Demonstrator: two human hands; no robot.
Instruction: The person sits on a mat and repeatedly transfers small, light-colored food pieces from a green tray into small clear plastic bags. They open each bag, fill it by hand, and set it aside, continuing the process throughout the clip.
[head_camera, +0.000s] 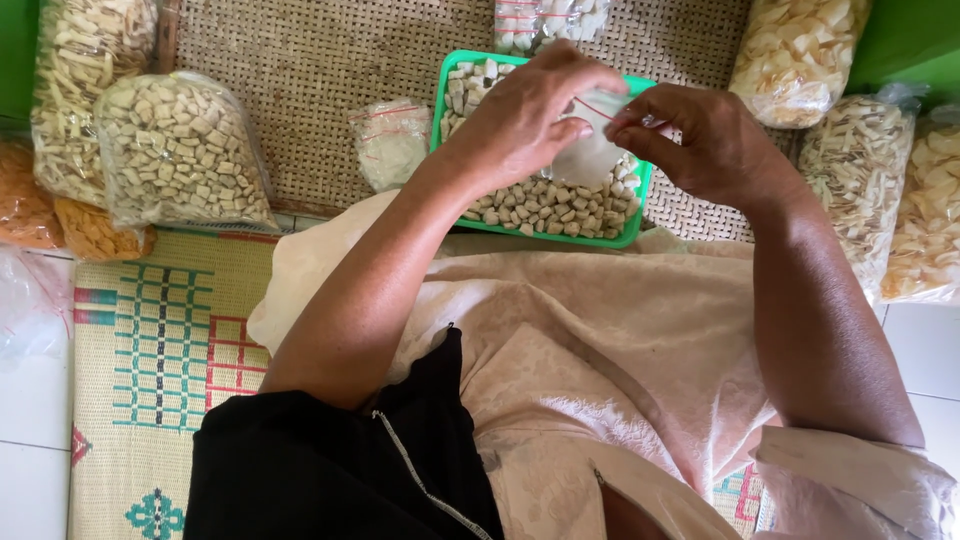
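Two hands (535, 115) (700, 140) pinch small plastic bag (590, 150).

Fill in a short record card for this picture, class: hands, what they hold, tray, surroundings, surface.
Left hand: left hand grips the small clear bag
Right hand: right hand pinches the bag's top edge
Tray: green tray of small pale cube snacks, under the bag
Surroundings: large filled snack bags on both sides
Surface: woven mat

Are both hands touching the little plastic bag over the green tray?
Touching. The head view shows the left hand and right hand pinching the top of the small clear bag between their fingertips, above the green tray of snack pieces.
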